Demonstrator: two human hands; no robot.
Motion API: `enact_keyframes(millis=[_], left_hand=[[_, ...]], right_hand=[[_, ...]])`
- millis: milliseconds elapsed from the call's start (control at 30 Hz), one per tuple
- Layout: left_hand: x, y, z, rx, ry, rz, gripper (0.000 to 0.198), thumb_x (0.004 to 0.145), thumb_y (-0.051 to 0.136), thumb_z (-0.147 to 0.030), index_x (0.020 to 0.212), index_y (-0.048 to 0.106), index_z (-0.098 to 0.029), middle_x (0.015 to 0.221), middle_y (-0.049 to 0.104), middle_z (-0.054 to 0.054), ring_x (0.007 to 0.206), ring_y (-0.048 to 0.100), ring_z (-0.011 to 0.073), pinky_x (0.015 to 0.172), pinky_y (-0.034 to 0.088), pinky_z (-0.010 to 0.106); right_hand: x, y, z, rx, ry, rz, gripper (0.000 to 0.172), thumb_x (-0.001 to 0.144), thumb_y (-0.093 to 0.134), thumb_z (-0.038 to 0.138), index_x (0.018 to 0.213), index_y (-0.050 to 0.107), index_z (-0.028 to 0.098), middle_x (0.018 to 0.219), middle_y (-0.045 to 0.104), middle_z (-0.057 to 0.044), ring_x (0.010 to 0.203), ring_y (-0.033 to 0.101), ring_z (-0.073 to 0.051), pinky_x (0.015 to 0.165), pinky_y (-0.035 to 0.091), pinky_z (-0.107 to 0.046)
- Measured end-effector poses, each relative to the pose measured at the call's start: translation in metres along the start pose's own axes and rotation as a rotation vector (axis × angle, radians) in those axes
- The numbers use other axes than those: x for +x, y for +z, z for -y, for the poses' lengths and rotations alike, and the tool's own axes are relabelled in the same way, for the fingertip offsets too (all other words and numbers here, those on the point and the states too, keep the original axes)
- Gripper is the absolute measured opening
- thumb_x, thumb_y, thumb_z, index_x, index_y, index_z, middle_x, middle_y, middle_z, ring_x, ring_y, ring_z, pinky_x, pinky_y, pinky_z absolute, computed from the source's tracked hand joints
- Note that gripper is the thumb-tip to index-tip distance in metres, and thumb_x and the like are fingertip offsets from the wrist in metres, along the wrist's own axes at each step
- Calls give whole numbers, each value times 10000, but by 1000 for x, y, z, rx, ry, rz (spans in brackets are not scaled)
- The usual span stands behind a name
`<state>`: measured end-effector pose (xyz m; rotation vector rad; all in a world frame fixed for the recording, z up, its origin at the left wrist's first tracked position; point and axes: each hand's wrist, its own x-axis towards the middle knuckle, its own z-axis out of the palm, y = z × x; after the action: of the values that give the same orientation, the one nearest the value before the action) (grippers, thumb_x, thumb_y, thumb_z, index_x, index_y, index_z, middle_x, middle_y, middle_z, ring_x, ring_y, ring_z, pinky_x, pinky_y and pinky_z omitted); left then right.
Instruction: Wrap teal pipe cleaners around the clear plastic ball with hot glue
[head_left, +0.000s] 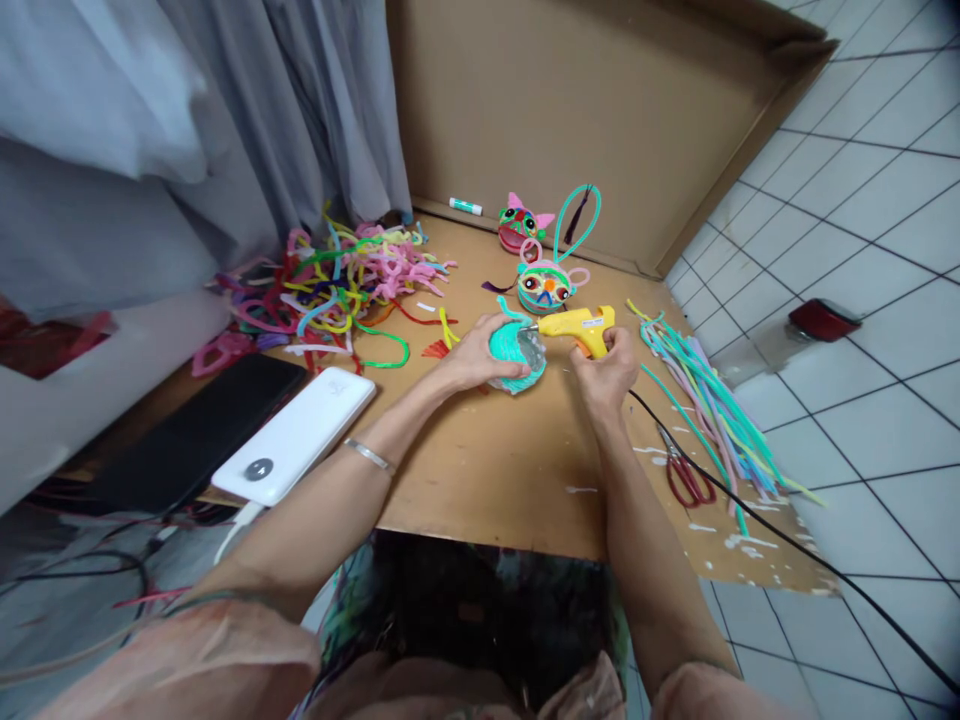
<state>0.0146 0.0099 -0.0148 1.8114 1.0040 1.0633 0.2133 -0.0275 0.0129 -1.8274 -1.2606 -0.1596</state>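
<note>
Ball [516, 352], teal, mid-frame just over the table [495, 470]: left hand [476, 352] has its grip curled round it, right hand [609, 375] grip clamped on the glue gun [581, 325], nozzle at the ball's upper edge.

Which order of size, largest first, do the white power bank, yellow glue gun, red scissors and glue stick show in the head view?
1. white power bank
2. yellow glue gun and red scissors, alike
3. glue stick, farthest away

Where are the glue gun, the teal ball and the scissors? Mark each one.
glue gun [577, 322], head view, yellow body.
teal ball [508, 345], head view, teal wrapping.
scissors [679, 465], head view, red handles.
</note>
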Motion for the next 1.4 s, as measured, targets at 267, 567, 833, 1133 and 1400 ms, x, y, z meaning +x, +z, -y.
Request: enact_keyframes(millis=[267, 567, 833, 1133, 1400], left_hand=[[0, 0, -1, -36, 5, -3, 817, 540, 852, -374, 1286, 572, -196, 1356, 533, 101, 1231, 548, 290, 1090, 444, 464], [-6, -3, -15, -44, -20, 12, 796, 583, 810, -369, 1312, 529, -211, 1222, 624, 62, 1111, 610, 265, 1010, 510, 426], [-7, -3, -13, -38, 11, 18, 801, 583, 795, -416, 1303, 516, -202, 1277, 595, 82, 1113, 607, 278, 950, 549, 415], [-7, -1, -16, -40, 17, -45, 764, 592, 782, -390, 1287, 534, -194, 1294, 587, 98, 1125, 603, 289, 973, 538, 449], [-7, 3, -14, 51, 66, -63, 734, 617, 799, -361, 1306, 581, -232, 1334, 577, 81, 1231, 567, 296, 1097, 440, 469]], right_hand=[[2, 3, -3, 68, -6, 42, 304, 587, 587, 401, 797, 419, 258, 706, 484, 48, 648, 456, -163, 636, 356, -287], [22, 13, -39, 81, 271, 86, 325, 585, 698, 478, 689, 502, 240, 659, 566, 23, 645, 507, -174, 615, 402, -294], [20, 14, -60, -250, 354, 159, 357, 702, 721, 444, 943, 714, 181, 996, 698, -140, 954, 663, -292, 845, 489, -414], [10, 15, -60, -397, 272, 167, 419, 842, 603, 461, 1070, 685, 119, 1199, 601, -223, 1189, 547, -367, 980, 399, -532], [7, 6, -31, -47, -178, -18, 484, 841, 505, 370, 1281, 540, 172, 1181, 604, -153, 1123, 547, -304, 975, 376, -496]])
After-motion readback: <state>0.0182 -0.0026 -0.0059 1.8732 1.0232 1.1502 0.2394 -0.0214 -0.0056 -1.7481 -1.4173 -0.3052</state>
